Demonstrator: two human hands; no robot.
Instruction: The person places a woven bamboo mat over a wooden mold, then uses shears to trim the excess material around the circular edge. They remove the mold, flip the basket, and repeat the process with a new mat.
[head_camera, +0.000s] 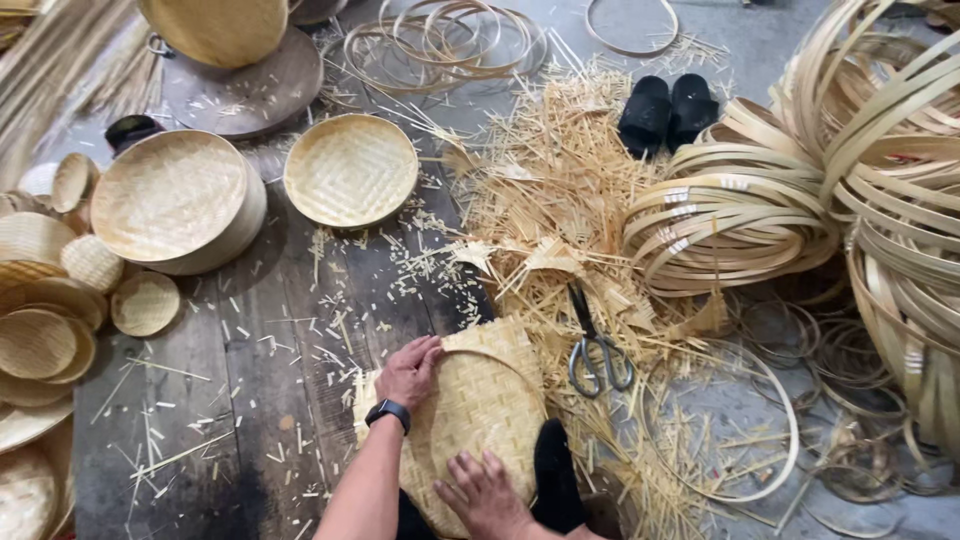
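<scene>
Dusty plank floor (250, 330) littered with bamboo scraps; left hand (408, 372) and right hand (485, 492) press flat, fingers spread, on the woven mat (480, 400) between them; looks light, bendy, best gripped by its edges; scissors (597, 350) lie nearby.

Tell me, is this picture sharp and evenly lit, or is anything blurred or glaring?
Head view: soft, even light, no harsh glare; left hand and right hand on the woven mat look fairly sharp; scissors clear; bamboo hoops curve at the frame edge, slightly smeared.
</scene>
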